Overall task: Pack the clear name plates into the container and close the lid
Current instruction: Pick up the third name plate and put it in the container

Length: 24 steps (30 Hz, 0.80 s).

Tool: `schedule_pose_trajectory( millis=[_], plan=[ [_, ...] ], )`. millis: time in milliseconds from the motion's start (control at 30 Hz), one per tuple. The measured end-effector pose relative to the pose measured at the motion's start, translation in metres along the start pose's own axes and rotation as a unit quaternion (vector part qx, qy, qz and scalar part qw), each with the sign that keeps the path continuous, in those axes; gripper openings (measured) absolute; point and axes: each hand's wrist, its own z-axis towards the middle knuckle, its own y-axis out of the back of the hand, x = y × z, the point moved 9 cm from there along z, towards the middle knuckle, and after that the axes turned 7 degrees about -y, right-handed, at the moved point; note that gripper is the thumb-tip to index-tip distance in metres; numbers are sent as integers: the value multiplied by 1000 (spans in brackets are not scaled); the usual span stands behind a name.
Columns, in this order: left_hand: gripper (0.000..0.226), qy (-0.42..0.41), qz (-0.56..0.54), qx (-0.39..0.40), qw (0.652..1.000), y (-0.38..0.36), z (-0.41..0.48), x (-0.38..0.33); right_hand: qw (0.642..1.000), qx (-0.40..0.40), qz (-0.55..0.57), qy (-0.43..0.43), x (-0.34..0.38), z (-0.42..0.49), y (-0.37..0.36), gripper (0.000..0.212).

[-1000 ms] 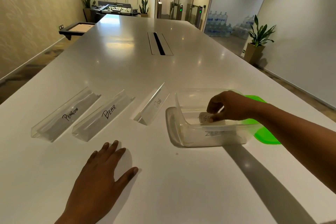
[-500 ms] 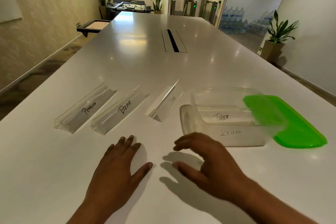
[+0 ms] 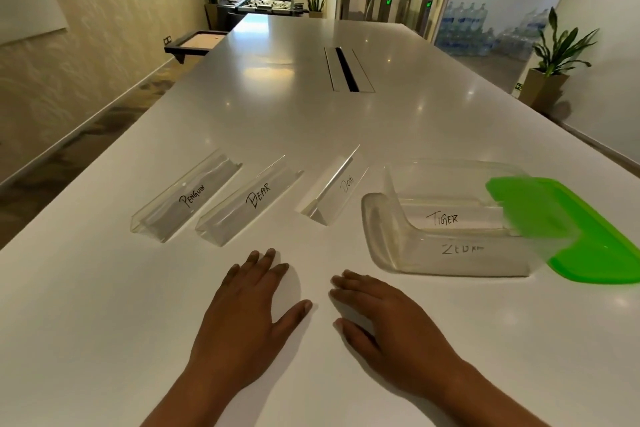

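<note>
**While both hands lie flat, three name plates sit outside the container**

As the head camera looks down, the left hand (image 3: 242, 315) rests palm down on the white table (image 3: 311, 121), fingers straight and spread, holding nothing. Just to its right, apart from it, the right hand (image 3: 398, 329) also lies palm down, fingers relaxed and empty.

Ahead of the left hand, three clear name plates lie on the table in a row, each angled away to the right. The PENGUIN plate (image 3: 187, 198) is furthest left, the BEAR plate (image 3: 249, 204) is just beside it, and the DOG plate (image 3: 332, 187) is ahead of the gap between the hands.

Ahead and to the right of the right hand stands the clear container (image 3: 375, 229), open-topped. Inside it are the TIGER plate (image 3: 446, 218) and, nearer the hand, the ZEBRA plate (image 3: 460, 250), whose lettering is blurred by the wall. The green lid (image 3: 588, 246) lies flat at the container's right end and shows through its clear wall; I cannot tell whether the container rests on it.
</note>
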Motion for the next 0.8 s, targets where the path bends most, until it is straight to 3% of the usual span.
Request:
schedule_pose_trajectory(
  millis=[167,300,433,567,700,800],
  plan=[
    [80,-10,-10,-1,1000,-1,-1,-5,1000,-2,11,4,-5,-4,-1,47],
    [67,-9,-66,-48,997,14,-1,-5,999,-29,18,19,-14,-5,-4,48],
    [34,-11,-131,-194,972,62,2,14,997,-60,33,42,-12,3,-5,50],
    [18,30,-75,-338,938,114,7,53,994,-81,49,55,-12,7,-4,49],
    [23,104,-49,-333,936,134,21,104,993,-73,54,77,-13,13,-12,46],
    [32,152,-65,-308,937,133,27,135,991,-40,-6,130,-20,19,-31,53]
  ],
)
